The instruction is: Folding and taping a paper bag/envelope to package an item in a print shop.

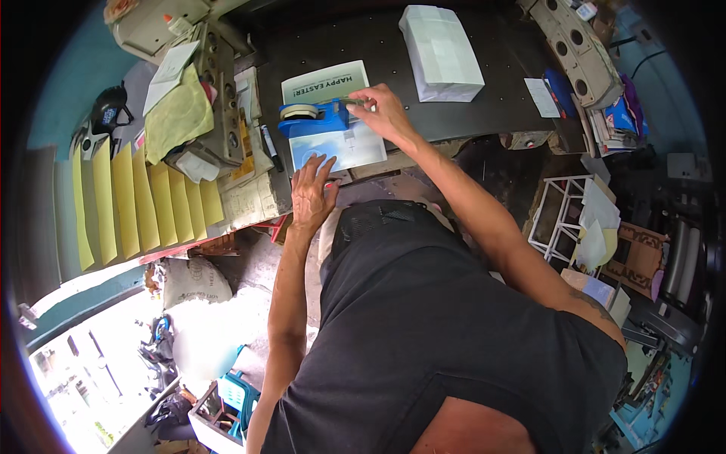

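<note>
Pos. of main items: we find the blue tape dispenser (333,119) on the dark counter (340,41), set across the middle of the printed paper (333,153), w/ the tape roll (299,112) at its L end. Paper shows a pale green upper part & a sky-blue lower part; the dispenser hides the join, so we can't tell if it's 1 pc. or 2.

L hand (311,195): released, fingers spread, fingertips on the lower L area of the sky-blue part.

R hand (384,112): at the R end of the dispenser, thumb & index brought close tog.; we can't tell if tape is gripped betw. the tips.

Adj. items: we note a marker (271,147) just L of the paper, a white paper stack (442,54) at upper R, & a white slip (542,97) near the R side of the counter.
</note>
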A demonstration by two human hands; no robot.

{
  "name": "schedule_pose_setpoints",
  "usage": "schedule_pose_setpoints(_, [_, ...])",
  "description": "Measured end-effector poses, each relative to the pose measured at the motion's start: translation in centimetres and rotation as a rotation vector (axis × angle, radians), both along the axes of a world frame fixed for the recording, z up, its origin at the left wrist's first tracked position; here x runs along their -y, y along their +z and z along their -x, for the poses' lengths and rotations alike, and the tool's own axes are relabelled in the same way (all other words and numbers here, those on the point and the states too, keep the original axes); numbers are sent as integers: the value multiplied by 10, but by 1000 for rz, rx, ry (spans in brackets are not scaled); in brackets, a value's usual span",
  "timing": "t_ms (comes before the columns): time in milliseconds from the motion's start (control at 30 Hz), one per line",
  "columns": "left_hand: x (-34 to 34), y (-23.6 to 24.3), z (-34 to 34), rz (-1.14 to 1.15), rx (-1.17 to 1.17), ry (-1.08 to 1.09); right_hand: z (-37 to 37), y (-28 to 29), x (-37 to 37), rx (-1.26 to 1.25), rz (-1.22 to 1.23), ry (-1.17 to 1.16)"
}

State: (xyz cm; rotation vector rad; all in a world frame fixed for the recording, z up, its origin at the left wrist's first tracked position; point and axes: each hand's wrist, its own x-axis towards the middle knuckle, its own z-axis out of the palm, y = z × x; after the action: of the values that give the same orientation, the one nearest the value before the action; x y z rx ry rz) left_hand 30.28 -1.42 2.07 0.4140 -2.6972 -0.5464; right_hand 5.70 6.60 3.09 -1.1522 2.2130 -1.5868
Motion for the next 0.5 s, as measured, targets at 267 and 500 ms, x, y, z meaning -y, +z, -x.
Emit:
schedule_pose_setpoints(267, [63,8,-6,95,-53,-117,16,-9,86,-211,-574,121])
schedule_pose_setpoints(500, [105,3,21,147,-123,-118,18,12,101,132,-649,253])
